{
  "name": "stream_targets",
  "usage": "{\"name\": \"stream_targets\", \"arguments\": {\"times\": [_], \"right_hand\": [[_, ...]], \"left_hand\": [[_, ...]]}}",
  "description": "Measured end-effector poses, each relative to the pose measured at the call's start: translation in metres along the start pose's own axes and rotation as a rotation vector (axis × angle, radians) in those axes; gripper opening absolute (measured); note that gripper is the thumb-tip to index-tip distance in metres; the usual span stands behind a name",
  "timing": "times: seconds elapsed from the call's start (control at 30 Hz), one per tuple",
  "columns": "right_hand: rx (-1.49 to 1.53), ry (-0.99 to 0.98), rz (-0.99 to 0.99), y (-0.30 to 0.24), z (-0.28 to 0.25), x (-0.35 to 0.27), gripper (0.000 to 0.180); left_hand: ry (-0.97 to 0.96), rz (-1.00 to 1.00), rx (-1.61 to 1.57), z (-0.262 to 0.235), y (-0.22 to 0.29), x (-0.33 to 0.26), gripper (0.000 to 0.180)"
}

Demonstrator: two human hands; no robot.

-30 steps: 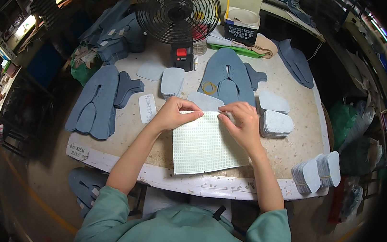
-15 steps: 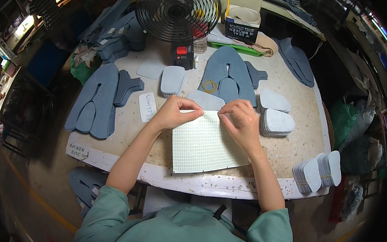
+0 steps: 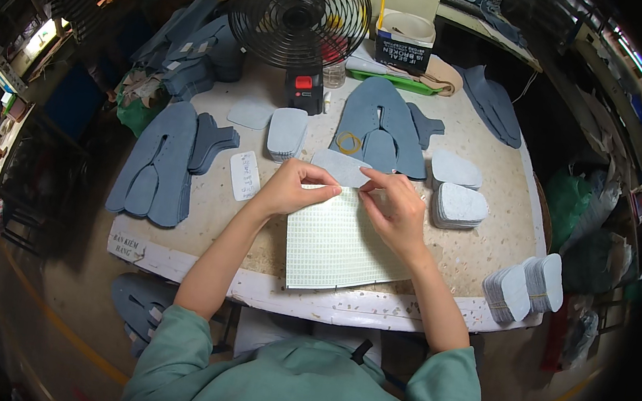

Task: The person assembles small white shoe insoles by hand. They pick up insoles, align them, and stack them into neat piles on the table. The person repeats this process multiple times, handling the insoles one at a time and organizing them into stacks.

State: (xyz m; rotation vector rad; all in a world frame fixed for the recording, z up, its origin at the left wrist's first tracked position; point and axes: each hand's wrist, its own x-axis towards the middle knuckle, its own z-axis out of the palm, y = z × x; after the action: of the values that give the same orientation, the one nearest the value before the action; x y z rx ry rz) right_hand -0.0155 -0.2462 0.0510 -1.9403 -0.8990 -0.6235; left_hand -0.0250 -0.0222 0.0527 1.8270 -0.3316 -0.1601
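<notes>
A pale sheet of small printed labels (image 3: 344, 243) lies over the near middle of the table, its bottom edge above the white border. My left hand (image 3: 302, 190) pinches its upper left edge between thumb and fingers. At the top edge beside it, my right hand (image 3: 398, 214) is closed with thumb and a finger against the sheet, the index finger raised. Whether a loose label sits on that finger is too small to tell. Just beyond the fingertips lies a light grey rounded piece (image 3: 337, 164), partly hidden by my hands.
Stacked blue-grey shoe upper pieces (image 3: 156, 168) stand at left, more (image 3: 372, 111) at far middle with a rubber band (image 3: 349, 143). Light grey piece stacks (image 3: 287, 134) (image 3: 460, 208) flank my hands; others (image 3: 508, 294) stand near right. A black fan (image 3: 299, 17) and bucket (image 3: 405, 38) stand behind.
My right index finger has lifted away from the thumb at the sheet's top edge. The left hand keeps its hold. The view has shifted slightly.
</notes>
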Motion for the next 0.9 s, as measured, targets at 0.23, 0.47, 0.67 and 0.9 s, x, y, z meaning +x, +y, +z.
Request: {"name": "stream_targets", "arguments": {"times": [0.23, 0.47, 0.67, 0.9], "right_hand": [[0.178, -0.005, 0.049, -0.007, 0.006, -0.004, 0.058], [0.108, 0.012, 0.01, -0.007, 0.006, -0.004, 0.063], [0.231, -0.099, -0.034, -0.008, 0.01, -0.004, 0.066], [0.37, -0.052, 0.128, -0.012, 0.018, -0.01, 0.065]], "left_hand": [[-0.033, -0.021, -0.041, 0.004, 0.001, 0.0, 0.019], [-0.06, -0.053, -0.056, 0.004, 0.0, 0.0, 0.018], [-0.094, -0.046, -0.033, 0.007, -0.002, -0.001, 0.012], [-0.173, -0.014, 0.013, 0.002, -0.006, 0.0, 0.013]]}}
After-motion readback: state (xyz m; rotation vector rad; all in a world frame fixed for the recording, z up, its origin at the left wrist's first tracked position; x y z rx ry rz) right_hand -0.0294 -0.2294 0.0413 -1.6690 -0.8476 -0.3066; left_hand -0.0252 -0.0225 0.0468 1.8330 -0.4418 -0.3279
